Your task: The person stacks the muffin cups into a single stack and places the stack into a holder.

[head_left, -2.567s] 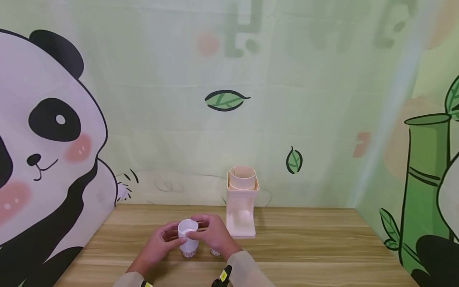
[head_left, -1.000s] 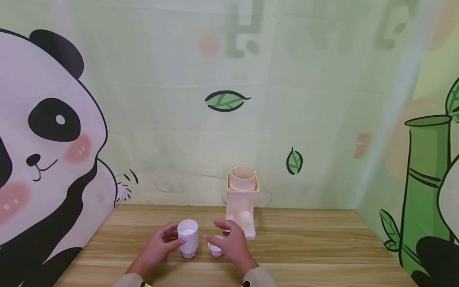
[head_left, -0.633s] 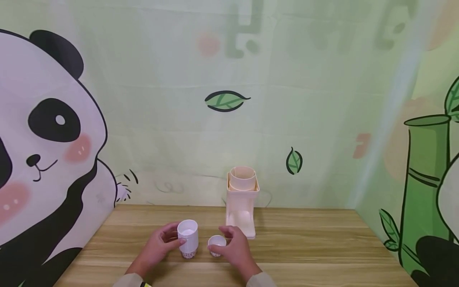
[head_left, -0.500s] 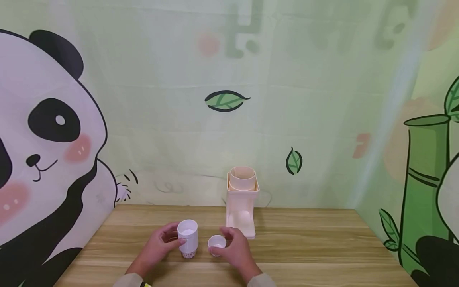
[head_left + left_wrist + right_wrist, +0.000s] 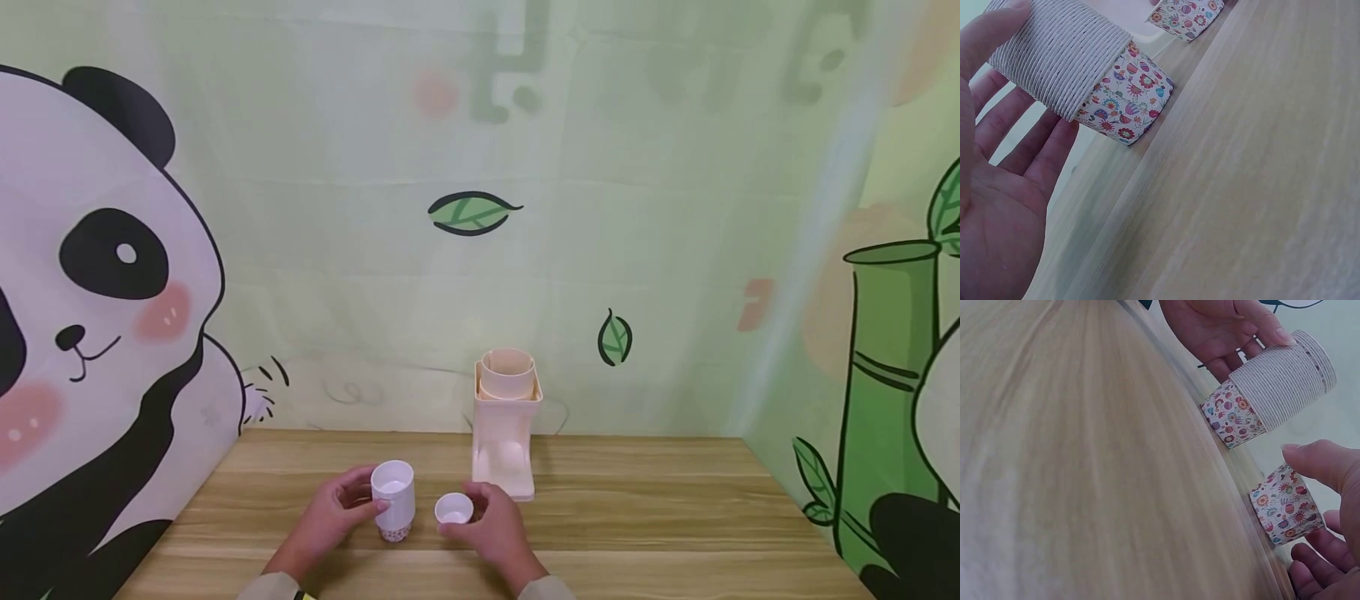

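Note:
A tall stack of nested paper cups [image 5: 393, 498] stands upright on the table, its layered white rims above one flower-printed base. My left hand [image 5: 337, 510] holds this stack from the left, thumb in front and fingers behind, also plain in the left wrist view. Just to the right is a single small paper cup [image 5: 1286, 506] with the same flower print, mouth up. My right hand [image 5: 497, 528] grips it from the right, thumb at the near rim and fingers on the far side. The cup's right side is hidden by that hand in the head view.
Behind the right hand stands a pale pink holder [image 5: 502, 425] with a round tube [image 5: 508, 375] in its top and a flat foot below. The wooden table [image 5: 637, 500] ends at a printed cloth backdrop [image 5: 360, 275] with a panda, leaves and bamboo.
My right hand has left the cup stack, moved right and come down around the single cup, its fingers closing in on it. The left hand stays on the stack.

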A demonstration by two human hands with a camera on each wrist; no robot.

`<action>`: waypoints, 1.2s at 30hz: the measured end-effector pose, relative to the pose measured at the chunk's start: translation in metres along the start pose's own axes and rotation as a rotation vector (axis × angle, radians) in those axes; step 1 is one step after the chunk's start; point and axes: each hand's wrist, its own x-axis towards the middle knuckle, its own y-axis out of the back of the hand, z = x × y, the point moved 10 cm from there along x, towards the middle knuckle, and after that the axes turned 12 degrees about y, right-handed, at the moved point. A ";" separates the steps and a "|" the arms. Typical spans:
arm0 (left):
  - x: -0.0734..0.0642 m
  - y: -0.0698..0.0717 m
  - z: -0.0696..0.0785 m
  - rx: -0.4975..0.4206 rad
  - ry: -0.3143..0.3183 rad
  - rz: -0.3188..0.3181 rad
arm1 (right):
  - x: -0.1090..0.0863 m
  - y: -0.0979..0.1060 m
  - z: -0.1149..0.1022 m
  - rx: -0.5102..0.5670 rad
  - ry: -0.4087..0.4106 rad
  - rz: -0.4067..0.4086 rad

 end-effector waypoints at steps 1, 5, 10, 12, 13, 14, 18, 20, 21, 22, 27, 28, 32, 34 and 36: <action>0.000 0.000 0.000 0.003 0.001 0.000 | 0.000 0.000 0.000 0.000 -0.002 -0.003; -0.001 0.000 0.000 0.009 0.008 0.005 | -0.001 -0.001 -0.001 0.011 -0.008 -0.013; -0.002 0.000 0.001 0.013 0.010 0.010 | -0.002 -0.002 -0.003 0.022 -0.010 -0.019; -0.002 0.000 0.001 0.009 0.010 0.009 | -0.002 -0.002 -0.003 0.018 -0.011 -0.019; -0.002 0.000 0.001 0.007 0.010 0.009 | -0.002 -0.002 -0.003 0.016 -0.010 -0.018; -0.002 0.000 0.001 0.004 0.009 0.008 | -0.002 -0.001 -0.003 0.013 -0.012 -0.018; -0.001 0.000 0.000 0.002 0.006 0.007 | -0.001 -0.001 -0.004 0.016 -0.015 -0.020; -0.001 0.000 0.000 0.002 0.004 0.006 | -0.001 0.000 -0.004 0.025 -0.016 -0.022; -0.001 0.000 0.000 0.002 0.002 0.006 | -0.001 0.000 -0.005 0.029 -0.013 -0.023; -0.001 0.000 -0.001 0.003 0.002 0.005 | -0.001 0.000 -0.006 0.034 -0.011 -0.023; -0.001 0.000 -0.001 -0.004 -0.003 0.001 | 0.001 0.001 -0.009 0.042 0.001 -0.021; -0.001 0.000 -0.001 -0.005 -0.002 0.001 | 0.001 0.001 -0.010 0.038 0.001 -0.021; -0.001 0.000 0.000 -0.005 -0.005 0.001 | 0.003 0.002 -0.010 0.044 0.000 -0.019; -0.001 0.000 0.000 -0.004 -0.003 0.001 | 0.004 0.002 -0.011 0.052 -0.002 -0.016; -0.001 0.000 0.000 -0.002 -0.002 0.000 | 0.005 0.003 -0.013 0.066 0.002 -0.011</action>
